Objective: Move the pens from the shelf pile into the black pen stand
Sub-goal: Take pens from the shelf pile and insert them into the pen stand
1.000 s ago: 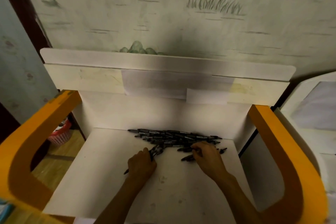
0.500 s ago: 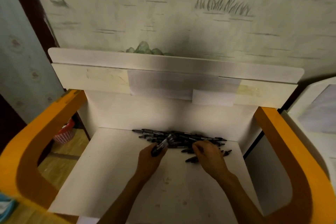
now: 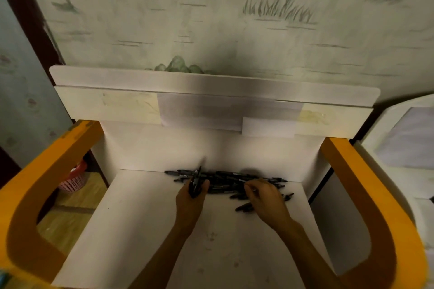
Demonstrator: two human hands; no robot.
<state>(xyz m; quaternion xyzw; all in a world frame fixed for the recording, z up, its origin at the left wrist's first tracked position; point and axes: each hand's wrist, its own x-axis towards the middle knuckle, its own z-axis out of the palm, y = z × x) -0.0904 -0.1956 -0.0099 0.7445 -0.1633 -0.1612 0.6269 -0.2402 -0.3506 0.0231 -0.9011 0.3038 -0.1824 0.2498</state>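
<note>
Your left hand has tipped its bunch of pens upright and grips them tight. Your right hand pinches one pen from the pile at the back of the white shelf. Pens are light, hard and slippery, so hold them round the middle.

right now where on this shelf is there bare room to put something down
Bare: the shelf board left of the left hand, out to the orange side panel, and the near strip between the forearms. Crowded: the back edge, where the pen pile lies and the right hand works.
</note>
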